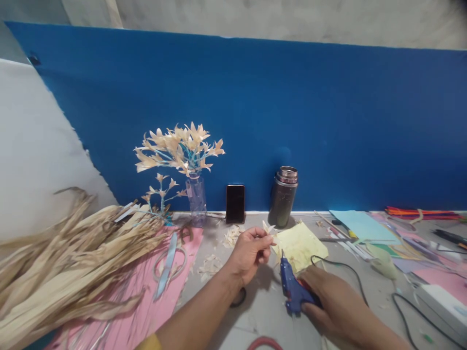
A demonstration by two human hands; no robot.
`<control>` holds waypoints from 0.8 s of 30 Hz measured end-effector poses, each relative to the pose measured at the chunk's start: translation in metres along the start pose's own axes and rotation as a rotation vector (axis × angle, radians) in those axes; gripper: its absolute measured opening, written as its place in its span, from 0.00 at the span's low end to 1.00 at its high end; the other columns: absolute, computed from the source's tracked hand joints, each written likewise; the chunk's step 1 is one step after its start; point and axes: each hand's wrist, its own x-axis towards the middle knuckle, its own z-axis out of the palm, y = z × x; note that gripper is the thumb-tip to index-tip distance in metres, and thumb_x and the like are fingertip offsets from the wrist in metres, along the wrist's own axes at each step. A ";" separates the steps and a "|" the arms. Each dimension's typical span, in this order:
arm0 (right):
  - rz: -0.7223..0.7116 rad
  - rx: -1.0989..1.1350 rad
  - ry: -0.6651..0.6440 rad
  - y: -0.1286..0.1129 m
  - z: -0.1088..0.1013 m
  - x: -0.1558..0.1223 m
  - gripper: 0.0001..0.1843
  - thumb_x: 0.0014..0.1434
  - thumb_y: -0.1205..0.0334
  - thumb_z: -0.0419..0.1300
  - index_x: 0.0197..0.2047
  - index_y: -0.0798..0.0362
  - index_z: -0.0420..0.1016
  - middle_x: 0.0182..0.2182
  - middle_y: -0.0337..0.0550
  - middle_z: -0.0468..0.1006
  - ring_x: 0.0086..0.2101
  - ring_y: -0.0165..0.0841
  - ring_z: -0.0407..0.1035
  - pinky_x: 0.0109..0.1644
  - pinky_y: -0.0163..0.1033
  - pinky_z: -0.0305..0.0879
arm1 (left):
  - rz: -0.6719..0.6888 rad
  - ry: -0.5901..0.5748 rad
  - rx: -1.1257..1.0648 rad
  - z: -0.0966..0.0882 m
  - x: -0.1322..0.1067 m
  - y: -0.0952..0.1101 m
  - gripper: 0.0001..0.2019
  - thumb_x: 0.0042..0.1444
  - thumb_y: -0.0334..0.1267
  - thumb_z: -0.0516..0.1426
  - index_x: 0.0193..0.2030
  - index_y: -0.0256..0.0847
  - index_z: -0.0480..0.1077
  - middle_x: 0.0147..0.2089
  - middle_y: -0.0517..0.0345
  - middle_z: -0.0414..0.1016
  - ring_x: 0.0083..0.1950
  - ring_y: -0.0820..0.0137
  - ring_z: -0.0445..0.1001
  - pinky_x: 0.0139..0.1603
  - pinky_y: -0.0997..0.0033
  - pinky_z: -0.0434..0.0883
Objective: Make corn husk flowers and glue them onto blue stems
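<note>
Between the thumb and fingers of my left hand (253, 250) is a small pale husk flower (268, 227), its petals pointing up. My right hand (330, 294) grips a blue hot glue gun (292, 289) by its handle. The gun's nozzle points up and away, just right of my left fingers and apart from the flower. Under the nozzle lies a yellow sheet of paper (301, 245) with stains on it. Cut pale petals (210, 267) are scattered on the table left of my left hand.
Dried corn husks (73, 262) cover the left side over pink paper (191, 243). A clear bottle (197, 204) of finished flowers (182, 146), a phone (235, 204) and a steel flask (283, 197) stand along the blue board (255, 107). A white power strip (443, 308) and cords lie right.
</note>
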 end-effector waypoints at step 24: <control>0.047 0.991 0.311 -0.014 -0.006 0.003 0.12 0.59 0.52 0.66 0.32 0.52 0.79 0.31 0.41 0.79 0.33 0.34 0.73 0.39 0.38 0.69 | -0.398 -0.199 -0.025 0.025 -0.026 -0.040 0.17 0.41 0.36 0.71 0.31 0.38 0.67 0.21 0.64 0.66 0.18 0.82 0.60 0.18 0.80 0.47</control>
